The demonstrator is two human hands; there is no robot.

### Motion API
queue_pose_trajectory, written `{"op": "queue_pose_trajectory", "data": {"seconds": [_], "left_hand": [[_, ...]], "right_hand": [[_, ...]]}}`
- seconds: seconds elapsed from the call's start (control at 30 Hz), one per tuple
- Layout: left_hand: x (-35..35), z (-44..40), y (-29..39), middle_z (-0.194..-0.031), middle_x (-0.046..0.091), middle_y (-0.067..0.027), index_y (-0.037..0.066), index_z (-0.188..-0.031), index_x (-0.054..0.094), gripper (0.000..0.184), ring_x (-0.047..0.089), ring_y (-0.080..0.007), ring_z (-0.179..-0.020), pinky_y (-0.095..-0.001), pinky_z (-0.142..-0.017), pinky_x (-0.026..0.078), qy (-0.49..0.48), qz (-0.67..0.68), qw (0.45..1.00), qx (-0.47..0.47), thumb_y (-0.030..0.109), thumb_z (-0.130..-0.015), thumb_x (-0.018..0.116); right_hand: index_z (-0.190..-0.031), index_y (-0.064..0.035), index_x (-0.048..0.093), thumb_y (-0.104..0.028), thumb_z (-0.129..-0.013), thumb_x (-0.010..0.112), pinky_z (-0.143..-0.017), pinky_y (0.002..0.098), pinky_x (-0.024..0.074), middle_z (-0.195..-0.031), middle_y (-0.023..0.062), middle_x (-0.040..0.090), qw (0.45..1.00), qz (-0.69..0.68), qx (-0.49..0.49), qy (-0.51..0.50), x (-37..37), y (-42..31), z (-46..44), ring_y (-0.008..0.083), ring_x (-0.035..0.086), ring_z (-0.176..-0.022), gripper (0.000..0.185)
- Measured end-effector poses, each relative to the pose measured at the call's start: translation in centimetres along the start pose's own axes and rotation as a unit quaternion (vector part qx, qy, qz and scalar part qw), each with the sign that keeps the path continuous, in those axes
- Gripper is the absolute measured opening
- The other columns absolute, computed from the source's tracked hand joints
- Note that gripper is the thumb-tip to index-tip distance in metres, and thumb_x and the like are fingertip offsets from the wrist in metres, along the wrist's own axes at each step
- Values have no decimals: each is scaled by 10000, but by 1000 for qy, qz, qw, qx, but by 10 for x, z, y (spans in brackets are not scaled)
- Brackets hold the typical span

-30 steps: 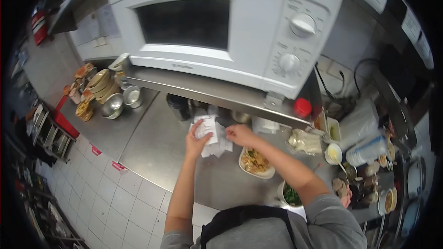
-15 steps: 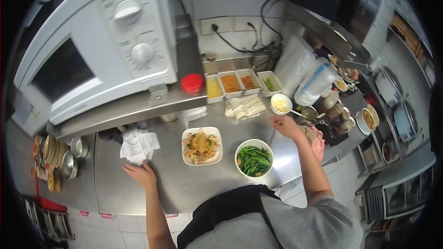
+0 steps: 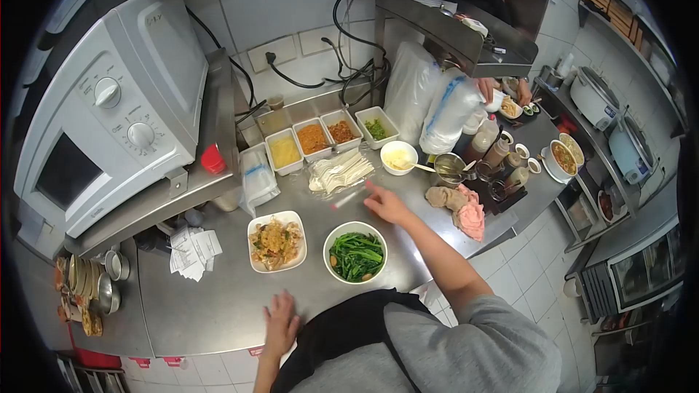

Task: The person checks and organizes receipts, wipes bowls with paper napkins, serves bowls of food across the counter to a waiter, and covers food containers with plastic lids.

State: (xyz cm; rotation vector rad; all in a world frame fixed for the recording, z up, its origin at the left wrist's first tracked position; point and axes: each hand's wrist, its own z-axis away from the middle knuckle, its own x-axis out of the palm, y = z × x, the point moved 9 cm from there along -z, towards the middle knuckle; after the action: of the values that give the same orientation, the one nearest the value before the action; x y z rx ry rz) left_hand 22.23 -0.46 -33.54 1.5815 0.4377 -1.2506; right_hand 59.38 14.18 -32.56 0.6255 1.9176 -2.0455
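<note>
My left hand (image 3: 280, 324) rests on the steel counter (image 3: 218, 316) near its front edge, fingers apart and holding nothing. At the fingertips of my right hand (image 3: 387, 205) is a slim, blurred pen (image 3: 351, 197) with reddish ends, pointing left. Below that hand stands a round white bowl of leafy greens (image 3: 355, 255). A square white bowl (image 3: 277, 241) of food with a crumbly golden topping sits to its left. Wrapped wooden utensils (image 3: 338, 173) lie just beyond the pen. Paper slips (image 3: 194, 253) are spread on the counter at left.
A white microwave (image 3: 124, 116) stands on a raised shelf at left. Topping containers (image 3: 313, 138) line the wall. A small cream-filled bowl (image 3: 399, 158), plastic bag rolls (image 3: 444, 116), sauce bottles (image 3: 495, 153) and pink cloth (image 3: 470, 218) are at right. Another person's hand (image 3: 486, 89) shows behind.
My left hand has moved from the paper slips toward the counter's front edge. My right hand has moved left with the pen, toward the wrapped utensils. The camera view has shifted right.
</note>
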Motion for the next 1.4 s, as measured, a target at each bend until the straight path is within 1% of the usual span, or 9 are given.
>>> {"op": "queue_pose_trajectory", "data": {"seconds": [0.1,0.13,0.23,0.43,0.77,1.03,1.2,1.3,1.4], "left_hand": [[32,26,21,-1253,523,-163,-62,-1310,360,504,466,-337,-1185,-471,-1069,214,-120,433,887,-108,306,-971,302],[7,18,47,-1064,626,-147,-70,-1253,434,521,591,-291,-1006,-393,-981,373,-4,450,885,-118,343,-991,254],[4,-9,50,-1030,621,-172,-72,-1212,470,520,617,-258,-935,-356,-881,451,105,543,825,-119,354,-990,270],[-13,-60,109,-999,626,-171,-72,-1170,496,404,628,-238,-900,-335,-852,463,106,497,860,-41,261,-979,368],[-11,-34,127,-982,635,-153,-46,-1148,530,307,625,-215,-888,-319,-840,464,163,474,862,-78,173,-964,420],[-37,-29,112,-959,636,-133,-37,-1136,538,278,619,-195,-872,-311,-839,458,206,442,868,-94,154,-945,472],[-76,-104,152,-923,651,-112,-30,-1096,564,223,618,-174,-873,-300,-816,469,183,383,905,22,80,-924,475],[-88,-146,199,-912,660,-104,-12,-1069,588,201,627,-174,-864,-291,-792,475,136,358,917,113,46,-901,494],[-80,-164,236,-904,666,-102,1,-1043,606,187,636,-180,-851,-285,-772,479,93,345,921,158,36,-889,505]], "right_hand": [[-1030,-66,607,-151,-768,614,-767,385,450,-957,133,602,948,219,-175,148,-54,-5,31,325,559,-892,275],[-1004,-84,622,-144,-756,614,-752,391,443,-948,125,593,917,301,-192,178,-86,7,50,317,558,-883,255],[-995,-76,637,-71,-706,610,-712,365,434,-857,122,570,839,426,-258,217,-130,-1,101,314,557,-771,290],[-1029,-96,625,-2,-732,564,-670,403,460,-877,148,544,943,227,-168,175,-130,-12,80,321,558,-778,317],[-982,-43,619,-92,-797,494,-715,389,481,-900,120,549,904,297,-210,223,-33,1,-21,301,526,-889,229],[-1004,-88,630,-33,-743,511,-836,357,400,-1028,72,586,920,243,-304,45,-15,24,58,267,515,-962,292],[-1050,-104,627,-8,-667,560,-844,401,392,-1043,104,558,898,94,-278,-328,-15,38,160,308,487,-1004,401],[-1148,-129,582,-26,-664,584,-901,424,378,-1194,151,484,971,183,-157,-9,-89,37,120,349,449,-1067,496],[-1263,-118,486,-95,-725,599,-968,455,342,-1358,198,316,947,278,-81,140,-109,10,106,396,365,-1176,551]]}}
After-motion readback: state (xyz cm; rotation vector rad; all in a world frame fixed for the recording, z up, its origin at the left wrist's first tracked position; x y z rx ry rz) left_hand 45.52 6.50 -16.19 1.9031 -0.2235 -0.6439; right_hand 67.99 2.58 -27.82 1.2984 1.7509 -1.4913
